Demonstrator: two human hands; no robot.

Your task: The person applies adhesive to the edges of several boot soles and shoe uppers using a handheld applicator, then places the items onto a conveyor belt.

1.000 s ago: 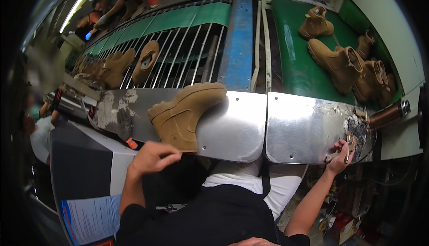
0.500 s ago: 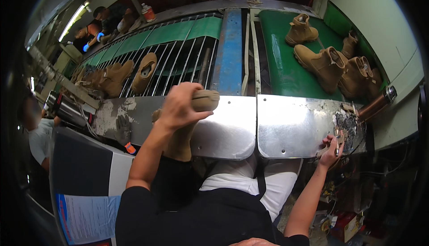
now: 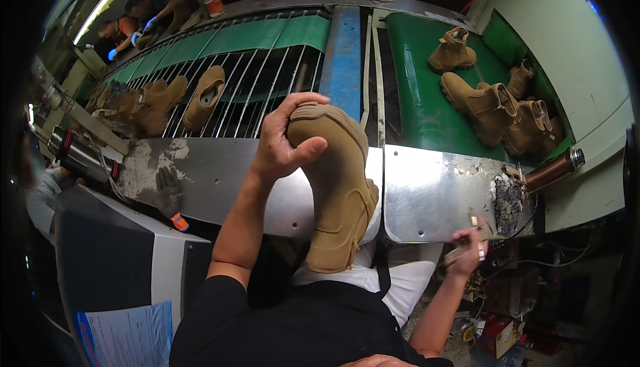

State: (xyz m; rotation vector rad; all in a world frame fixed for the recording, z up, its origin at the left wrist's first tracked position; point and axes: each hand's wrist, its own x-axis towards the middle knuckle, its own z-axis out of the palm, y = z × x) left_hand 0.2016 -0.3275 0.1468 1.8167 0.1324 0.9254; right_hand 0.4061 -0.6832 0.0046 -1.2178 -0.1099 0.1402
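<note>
My left hand [image 3: 279, 142] grips a tan ankle boot [image 3: 339, 187] round its toe. The boot hangs nearly upright, toe up and collar toward my lap, with its sole edge facing right. Over the front edge of the right metal plate, my right hand [image 3: 471, 252] is closed on a small slim tool [image 3: 475, 222] with pale and metallic parts. Motion smears it, so its kind is unclear. Near that hand, a dark, crusted patch [image 3: 509, 204] covers the plate's right end.
Several tan boots [image 3: 481, 107] stand on the green belt [image 3: 427, 110] at right; others [image 3: 203, 99] sit on the wire rack at left. A grey glove [image 3: 167, 190] lies on the left metal plate [image 3: 220, 167]. Bottles stand at both sides. Co-workers in blue gloves [image 3: 137, 37] work far left.
My left hand has brought the boot up and rightward, turning it so its upper shows. My right hand has moved left and down from the crusted patch with the slim tool.
</note>
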